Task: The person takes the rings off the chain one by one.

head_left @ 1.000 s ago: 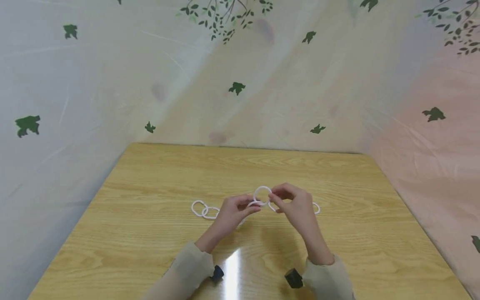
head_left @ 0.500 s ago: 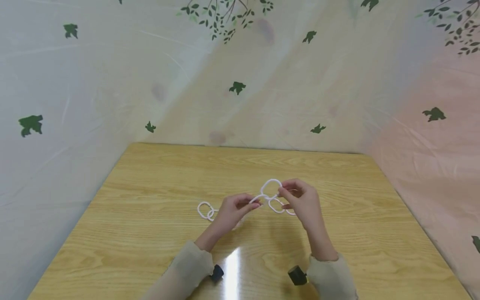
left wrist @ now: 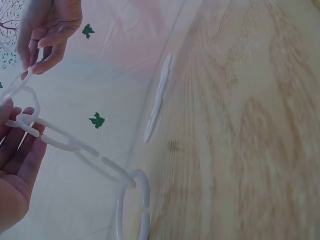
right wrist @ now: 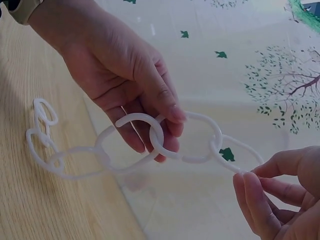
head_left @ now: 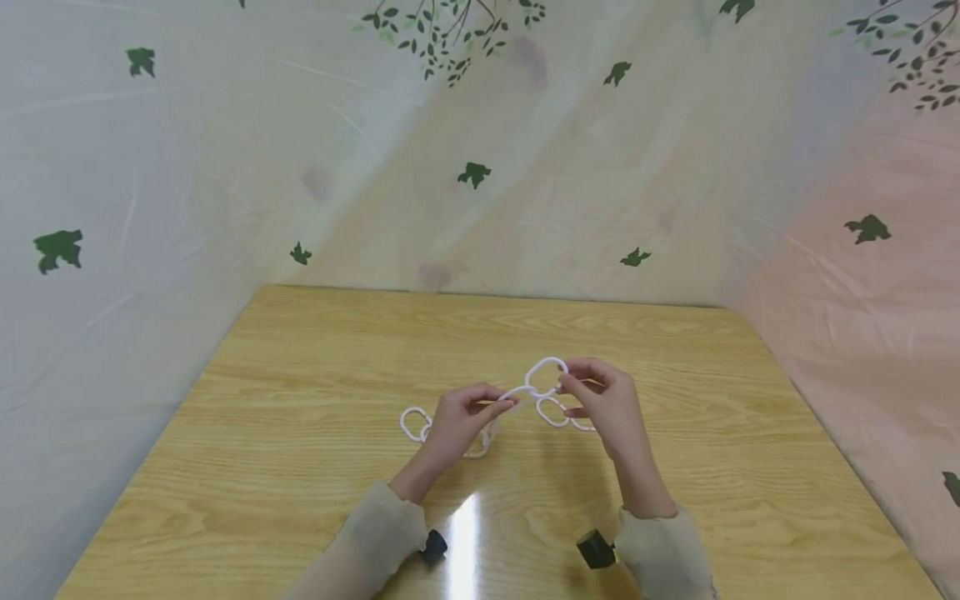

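Observation:
A chain of white plastic links (right wrist: pixel 140 117) stretches between the two hands above the wooden table. My left hand (head_left: pixel 453 423) pinches one link between thumb and fingers. At the chain's end, my right hand (head_left: pixel 609 404) pinches the side of a raised round link (head_left: pixel 542 362). Several linked pieces slope from the left hand to the table, and the chain's far-left link (head_left: pixel 405 427) shows beyond that hand. In the right wrist view some links have a visible gap. The left hand partly hides the chain in the head view.
Another short row of white links (left wrist: pixel 159 97) lies flat on the tabletop (head_left: pixel 315 350); in the head view part of it is behind the right hand. Each sleeve has a small dark device (head_left: pixel 596 550) near it. A leaf-printed cloth (head_left: pixel 390 208) surrounds the table's far and side edges.
My right hand has moved slightly right and up, lifting the round link. The chain's left end has slid right across the table. My left hand stays nearly in place.

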{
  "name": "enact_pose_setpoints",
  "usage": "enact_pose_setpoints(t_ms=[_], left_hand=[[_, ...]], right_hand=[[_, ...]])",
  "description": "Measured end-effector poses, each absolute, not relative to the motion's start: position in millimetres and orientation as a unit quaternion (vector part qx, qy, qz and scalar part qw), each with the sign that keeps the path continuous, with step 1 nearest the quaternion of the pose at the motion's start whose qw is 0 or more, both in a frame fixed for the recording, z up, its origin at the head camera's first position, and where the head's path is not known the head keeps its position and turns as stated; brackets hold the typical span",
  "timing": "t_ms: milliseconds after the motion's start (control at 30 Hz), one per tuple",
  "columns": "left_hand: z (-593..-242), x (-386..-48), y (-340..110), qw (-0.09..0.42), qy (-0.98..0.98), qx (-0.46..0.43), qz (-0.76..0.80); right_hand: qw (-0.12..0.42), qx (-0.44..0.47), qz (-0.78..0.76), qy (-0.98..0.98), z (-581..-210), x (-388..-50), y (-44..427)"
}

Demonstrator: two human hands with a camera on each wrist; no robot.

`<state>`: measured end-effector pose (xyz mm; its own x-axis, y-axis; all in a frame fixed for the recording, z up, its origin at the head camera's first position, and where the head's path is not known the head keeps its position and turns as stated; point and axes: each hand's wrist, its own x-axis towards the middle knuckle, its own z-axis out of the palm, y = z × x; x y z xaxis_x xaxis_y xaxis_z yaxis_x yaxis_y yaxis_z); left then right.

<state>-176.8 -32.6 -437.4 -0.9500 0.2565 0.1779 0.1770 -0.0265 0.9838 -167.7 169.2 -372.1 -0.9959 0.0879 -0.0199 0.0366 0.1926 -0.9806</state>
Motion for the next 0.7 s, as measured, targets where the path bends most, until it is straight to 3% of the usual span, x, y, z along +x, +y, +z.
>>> enact_pose_setpoints(t_ms=[500,700], left_hand=[[-435.9,-175.8,-32.3,0.015,0.701,0.148,0.697],[-435.7,-174.7,-31.4,-0.014,0.703,0.161,0.693]], right_hand=[[0.007,-0.068,0.637,-0.768,-376.1,-172.0,175.1],[0.006,-0.067,0.636,-0.769,-375.8,-171.9,176.4]])
